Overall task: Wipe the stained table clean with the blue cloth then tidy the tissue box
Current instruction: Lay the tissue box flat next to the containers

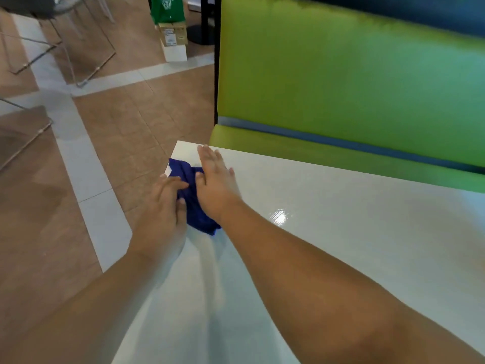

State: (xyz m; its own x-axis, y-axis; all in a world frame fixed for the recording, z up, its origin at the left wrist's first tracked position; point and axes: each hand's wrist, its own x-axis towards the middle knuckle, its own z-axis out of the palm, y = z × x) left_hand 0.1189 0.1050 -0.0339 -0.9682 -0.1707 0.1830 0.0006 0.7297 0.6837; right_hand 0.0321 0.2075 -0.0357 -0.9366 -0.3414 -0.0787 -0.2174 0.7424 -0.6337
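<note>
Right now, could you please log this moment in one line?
phase: wiping | left hand: holds blue cloth | right hand: flat on cloth

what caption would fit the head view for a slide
Left hand grips the blue cloth at the table corner while the right hand presses flat on it, green bench beyond.

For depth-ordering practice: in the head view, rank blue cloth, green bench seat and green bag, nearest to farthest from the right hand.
1. blue cloth, touching the right hand.
2. green bench seat, beyond the table.
3. green bag, far across the floor.
</note>
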